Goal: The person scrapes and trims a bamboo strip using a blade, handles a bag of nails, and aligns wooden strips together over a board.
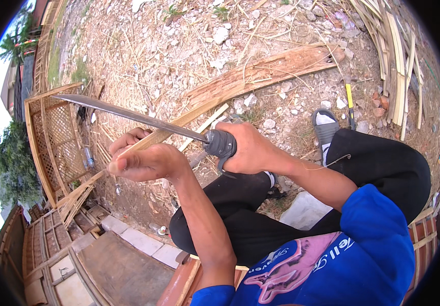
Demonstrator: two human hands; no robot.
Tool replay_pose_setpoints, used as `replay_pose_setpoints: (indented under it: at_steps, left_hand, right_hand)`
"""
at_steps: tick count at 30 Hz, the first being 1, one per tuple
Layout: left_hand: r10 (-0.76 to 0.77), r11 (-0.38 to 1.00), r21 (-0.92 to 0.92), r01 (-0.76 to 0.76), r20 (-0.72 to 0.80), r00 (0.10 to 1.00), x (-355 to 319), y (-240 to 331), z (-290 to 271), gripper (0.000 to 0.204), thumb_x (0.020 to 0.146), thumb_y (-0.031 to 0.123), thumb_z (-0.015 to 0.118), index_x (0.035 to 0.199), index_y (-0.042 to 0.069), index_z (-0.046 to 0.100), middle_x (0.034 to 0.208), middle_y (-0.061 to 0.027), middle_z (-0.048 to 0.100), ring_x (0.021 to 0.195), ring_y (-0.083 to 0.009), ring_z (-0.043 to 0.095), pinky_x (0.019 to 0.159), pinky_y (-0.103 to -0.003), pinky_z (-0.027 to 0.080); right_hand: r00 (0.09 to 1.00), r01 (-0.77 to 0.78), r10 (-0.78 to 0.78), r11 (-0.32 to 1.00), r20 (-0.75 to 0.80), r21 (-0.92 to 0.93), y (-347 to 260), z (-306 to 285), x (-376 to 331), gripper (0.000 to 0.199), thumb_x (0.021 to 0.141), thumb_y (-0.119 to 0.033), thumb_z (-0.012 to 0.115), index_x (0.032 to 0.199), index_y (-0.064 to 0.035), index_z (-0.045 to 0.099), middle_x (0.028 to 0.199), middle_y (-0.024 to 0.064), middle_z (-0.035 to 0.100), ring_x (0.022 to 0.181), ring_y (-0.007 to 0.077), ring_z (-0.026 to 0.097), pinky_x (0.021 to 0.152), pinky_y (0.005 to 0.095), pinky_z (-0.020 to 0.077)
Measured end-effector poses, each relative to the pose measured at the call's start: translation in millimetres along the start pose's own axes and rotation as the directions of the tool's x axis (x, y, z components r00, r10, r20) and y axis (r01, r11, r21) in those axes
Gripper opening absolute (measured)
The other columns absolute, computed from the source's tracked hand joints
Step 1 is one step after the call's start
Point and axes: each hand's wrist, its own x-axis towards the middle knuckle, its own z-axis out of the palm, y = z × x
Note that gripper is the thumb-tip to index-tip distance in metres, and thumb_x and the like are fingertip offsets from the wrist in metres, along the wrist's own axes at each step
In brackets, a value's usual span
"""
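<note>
Currently clamping knife handle (221, 144) with right hand (250, 148), wood strip (189, 116) with left hand (153, 162), left of frame centre — probably light, springy, splintery; best held by flat faces, away from blade (128, 115).

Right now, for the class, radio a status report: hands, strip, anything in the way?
Left hand holding wooden strip. Right hand gripping wrapped handle; long blade crossing strip. Weathered plank on ground beyond.
</note>
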Motion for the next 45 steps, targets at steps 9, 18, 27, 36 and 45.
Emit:
replay_pose_setpoints:
  at_steps: [9, 18, 27, 36, 45]
  left_hand:
    - [-0.030, 0.999, -0.031, 0.030, 0.010, 1.000, 0, -4, -3, 0.055, 0.099, 0.057, 0.033, 0.081, 0.006, 0.027, 0.069, -0.0070, 0.040, 0.053, -0.0157, 0.044, 0.045, -0.025, 0.041]
    - [-0.073, 0.994, -0.077, 0.072, -0.010, 0.997, 1, -14, -4, 0.055, 0.097, 0.059, 0.035, 0.080, 0.008, 0.027, 0.070, -0.0070, 0.041, 0.051, -0.0131, 0.039, 0.044, -0.023, 0.038]
    - [-0.004, 0.981, -0.192, 0.028, 0.127, 0.992, -8, 6, 2, 0.054, 0.096, 0.058, 0.040, 0.080, 0.008, 0.030, 0.063, -0.0079, 0.041, 0.049, -0.0125, 0.038, 0.043, -0.023, 0.037]
    - [-0.009, 0.988, -0.152, 0.030, 0.138, 0.990, -8, 6, 3, 0.054, 0.096, 0.059, 0.039, 0.081, 0.008, 0.030, 0.061, -0.0074, 0.040, 0.048, -0.0134, 0.040, 0.041, -0.022, 0.035]
    - [-0.047, 0.988, -0.143, 0.062, 0.109, 0.993, -7, 1, 3, 0.055, 0.096, 0.060, 0.039, 0.079, 0.008, 0.030, 0.061, -0.0081, 0.041, 0.047, -0.0135, 0.041, 0.040, -0.023, 0.036]
  right_hand:
    - [0.998, -0.055, 0.055, 0.998, -0.008, -0.041, 27, -3, 3, 0.027, 0.063, -0.012, 0.073, 0.084, -0.0005, 0.060, 0.068, 0.0141, 0.061, 0.060, 0.0264, 0.057, 0.060, 0.0375, 0.0469]
    - [0.991, -0.133, 0.134, 0.986, 0.004, -0.099, 13, -14, 0, 0.028, 0.064, -0.013, 0.072, 0.086, -0.0006, 0.061, 0.068, 0.0134, 0.062, 0.059, 0.0218, 0.056, 0.060, 0.0352, 0.0474]
    - [0.985, -0.170, 0.168, 0.983, -0.028, -0.074, 27, -21, 9, 0.029, 0.065, -0.016, 0.075, 0.088, -0.0019, 0.064, 0.073, 0.0109, 0.064, 0.067, 0.0177, 0.060, 0.064, 0.0343, 0.0478]
    - [0.987, -0.149, 0.138, 0.976, -0.078, -0.159, 6, -23, 6, 0.031, 0.063, -0.015, 0.072, 0.090, -0.0035, 0.063, 0.075, 0.0147, 0.063, 0.070, 0.0295, 0.062, 0.067, 0.0359, 0.0482]
    - [0.923, -0.383, 0.363, 0.900, -0.129, -0.210, 103, -46, 4, 0.032, 0.068, -0.026, 0.071, 0.090, -0.0031, 0.065, 0.085, 0.0179, 0.068, 0.080, 0.0352, 0.065, 0.072, 0.0415, 0.0501]
